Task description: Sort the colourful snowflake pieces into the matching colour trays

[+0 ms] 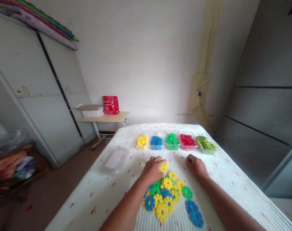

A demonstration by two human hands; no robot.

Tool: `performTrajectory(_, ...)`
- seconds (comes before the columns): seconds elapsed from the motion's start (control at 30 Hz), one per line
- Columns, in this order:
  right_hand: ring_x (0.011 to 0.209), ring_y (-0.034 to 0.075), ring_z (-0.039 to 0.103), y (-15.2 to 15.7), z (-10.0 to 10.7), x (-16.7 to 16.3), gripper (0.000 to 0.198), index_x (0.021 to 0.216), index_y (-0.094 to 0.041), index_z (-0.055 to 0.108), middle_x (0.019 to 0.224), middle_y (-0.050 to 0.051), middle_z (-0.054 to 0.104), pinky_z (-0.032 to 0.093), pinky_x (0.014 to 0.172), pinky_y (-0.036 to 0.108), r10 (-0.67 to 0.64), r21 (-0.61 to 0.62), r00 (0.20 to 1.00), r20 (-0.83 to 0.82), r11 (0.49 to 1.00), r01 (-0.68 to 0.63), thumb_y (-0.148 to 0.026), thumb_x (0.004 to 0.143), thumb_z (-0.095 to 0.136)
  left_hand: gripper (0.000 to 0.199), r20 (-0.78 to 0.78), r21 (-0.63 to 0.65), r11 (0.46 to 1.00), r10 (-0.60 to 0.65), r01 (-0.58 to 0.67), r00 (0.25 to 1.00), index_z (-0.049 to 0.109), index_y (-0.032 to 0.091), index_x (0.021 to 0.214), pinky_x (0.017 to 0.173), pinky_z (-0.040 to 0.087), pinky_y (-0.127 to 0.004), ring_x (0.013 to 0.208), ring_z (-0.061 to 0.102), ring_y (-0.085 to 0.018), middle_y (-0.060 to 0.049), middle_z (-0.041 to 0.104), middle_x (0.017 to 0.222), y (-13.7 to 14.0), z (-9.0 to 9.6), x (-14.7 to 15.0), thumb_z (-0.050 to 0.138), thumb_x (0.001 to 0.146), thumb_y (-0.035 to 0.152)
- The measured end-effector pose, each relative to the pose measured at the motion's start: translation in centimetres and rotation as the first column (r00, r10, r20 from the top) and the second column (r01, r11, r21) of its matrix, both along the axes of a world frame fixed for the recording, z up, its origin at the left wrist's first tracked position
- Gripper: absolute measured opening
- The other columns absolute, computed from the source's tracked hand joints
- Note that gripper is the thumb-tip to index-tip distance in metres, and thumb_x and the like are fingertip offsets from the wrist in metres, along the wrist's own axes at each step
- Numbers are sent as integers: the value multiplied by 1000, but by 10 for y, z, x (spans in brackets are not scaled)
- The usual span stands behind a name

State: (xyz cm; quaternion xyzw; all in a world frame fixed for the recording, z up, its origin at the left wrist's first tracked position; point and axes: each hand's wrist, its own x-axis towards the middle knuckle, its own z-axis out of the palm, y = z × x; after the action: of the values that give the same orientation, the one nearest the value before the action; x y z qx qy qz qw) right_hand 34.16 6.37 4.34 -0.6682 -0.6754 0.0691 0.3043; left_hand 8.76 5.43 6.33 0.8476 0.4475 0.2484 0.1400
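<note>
Yellow notched disc (163, 167) sits pinched in the left hand (153, 169), just beyond the heaped discs (165, 193); hold it lightly by the rim. The right hand (196, 165) is curled near the clear tubs (172, 147); whether it grips anything cannot be told.
</note>
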Motion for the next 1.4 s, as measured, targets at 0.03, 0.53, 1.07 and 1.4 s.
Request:
performTrajectory(0.03,61,15,53,0,0,0,13,69,-20,55,66,3,60,33,58,23,2,-3,1000,13,1000,-2,-21,75,43,61,-48,-5,1000,-28,28,998,57,29,118,95,38,-36,110,48,-25,-3,55,126,2,2,5,59,60,12)
performTrajectory(0.53,63,15,56,-2,-3,2,15,70,-21,54,69,3,61,34,59,23,35,0,995,89,999,-35,-21,77,40,18,143,-86,954,297,-287,944,68,19,69,66,46,-28,69,63,-19,-5,69,68,26,8,-22,51,73,19)
performTrajectory(1.07,60,13,54,0,-5,3,16,70,-19,56,66,1,60,34,57,22,16,26,997,70,1000,-17,-20,76,41,27,413,-314,813,582,-490,701,67,15,95,55,48,-18,60,65,-11,-3,71,80,99,40,-57,55,71,12)
performTrajectory(1.4,64,14,55,-9,6,-8,17,73,-19,61,67,1,62,38,60,23,172,-89,979,-113,979,-182,-19,71,45,23,365,-216,828,560,-518,744,67,17,77,55,45,-23,52,60,-13,1,65,57,6,-20,-86,46,71,22)
